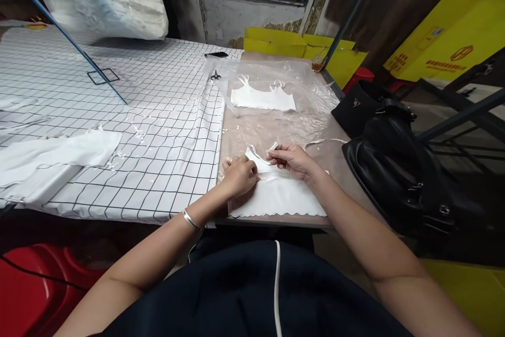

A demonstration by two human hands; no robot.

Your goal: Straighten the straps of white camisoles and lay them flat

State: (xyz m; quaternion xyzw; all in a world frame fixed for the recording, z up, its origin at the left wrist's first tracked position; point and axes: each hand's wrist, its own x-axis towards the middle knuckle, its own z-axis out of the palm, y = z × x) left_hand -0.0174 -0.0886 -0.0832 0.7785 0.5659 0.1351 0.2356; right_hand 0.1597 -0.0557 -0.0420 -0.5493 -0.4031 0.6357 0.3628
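Cluttered little workshop here, with a barred window at the back and a long table whose left part is covered in a checkered cloth, some white fabric pieces lying at its far left edge. Moving right, the bare brown part of the table has clear plastic sheeting over it and a finished-looking white top lying flat further back. Up close, the left hand is closed, pressing down on the upper edge of the white garment, while the right hand pinches its thin strap between fingertips. I'd say we're mid-fold or tidying the straps; the next move probably needs that strap tucked flat without bunching. The garment looks soft, thin, scalloped along the hem. A black bag sits just off the right edge.
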